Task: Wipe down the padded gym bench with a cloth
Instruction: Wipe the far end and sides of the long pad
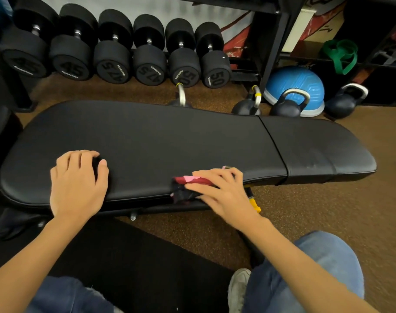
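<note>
Bench: the padded gym bench (170,141) is black and lies across the view from left to right, with a seam between the long pad and the shorter pad on the right.
Cloth: the cloth (188,187) is bunched, dark with red and pink parts; it lies on the near edge of the long pad, a little left of the seam, and part of it hangs over the edge.
Right hand: the right hand (219,190) lies on top of the cloth and presses it to the pad; the fingers are spread and almost straight, pointing to the left, not curled round the cloth.
Left hand: the left hand (77,179) rests on the left part of the long pad, near the front edge, well apart from the cloth; the fingers are bent down on the pad, and it holds nothing.
Person: the knees in blue jeans (316,274) and one white shoe (238,288) show at the bottom.
Floor: brown gym floor (328,222) with a black mat (136,256) in front of the bench.
Behind the bench: a row of black dumbbells (116,53) marked 45, 47.5 and 50, several kettlebells (285,105), and a blue half ball (298,82).
</note>
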`<state>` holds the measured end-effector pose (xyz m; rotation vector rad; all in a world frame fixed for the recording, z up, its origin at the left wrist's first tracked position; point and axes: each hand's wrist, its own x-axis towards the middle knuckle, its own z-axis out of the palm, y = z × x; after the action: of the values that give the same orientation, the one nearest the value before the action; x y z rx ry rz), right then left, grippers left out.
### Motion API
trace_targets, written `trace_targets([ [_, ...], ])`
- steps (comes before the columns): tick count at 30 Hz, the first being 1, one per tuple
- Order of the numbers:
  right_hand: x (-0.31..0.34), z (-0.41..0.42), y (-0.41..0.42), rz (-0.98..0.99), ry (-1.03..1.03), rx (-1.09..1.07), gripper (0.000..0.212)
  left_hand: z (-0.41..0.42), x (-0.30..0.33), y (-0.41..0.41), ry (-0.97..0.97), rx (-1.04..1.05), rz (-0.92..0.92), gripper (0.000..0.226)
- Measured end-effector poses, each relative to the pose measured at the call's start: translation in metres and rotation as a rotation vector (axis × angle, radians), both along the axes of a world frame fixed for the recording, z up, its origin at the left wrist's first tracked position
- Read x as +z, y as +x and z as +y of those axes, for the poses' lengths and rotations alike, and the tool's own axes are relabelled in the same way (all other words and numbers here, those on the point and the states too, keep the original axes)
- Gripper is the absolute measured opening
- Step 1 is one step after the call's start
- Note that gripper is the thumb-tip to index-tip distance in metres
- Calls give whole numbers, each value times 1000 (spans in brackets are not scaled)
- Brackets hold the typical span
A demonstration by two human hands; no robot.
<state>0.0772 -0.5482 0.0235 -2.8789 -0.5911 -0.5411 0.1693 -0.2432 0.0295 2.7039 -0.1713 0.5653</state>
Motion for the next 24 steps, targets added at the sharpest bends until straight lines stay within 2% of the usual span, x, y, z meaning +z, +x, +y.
trace_targets([
  [5,8,-80,-11,7,92,-441,36,-2,1,0,-4,6,2,27],
  [9,8,-116,-6,24,285,-857,38,0,-1,-1,3,15,-17,24],
  [12,9,-99,9,16,336,-963,37,1,-2,-1,-5,23,-10,33],
  [15,10,-48,30,-22,298,-872,32,1,-2,-1,-8,22,9,39],
  [18,11,23,42,-75,237,-668,34,2,-3,-1,7,23,1,30],
  [20,12,70,45,-44,233,-535,37,2,-3,-1,0,26,2,27],
  [24,16,120,36,77,333,-217,37,3,-2,-1,-49,31,8,42],
])
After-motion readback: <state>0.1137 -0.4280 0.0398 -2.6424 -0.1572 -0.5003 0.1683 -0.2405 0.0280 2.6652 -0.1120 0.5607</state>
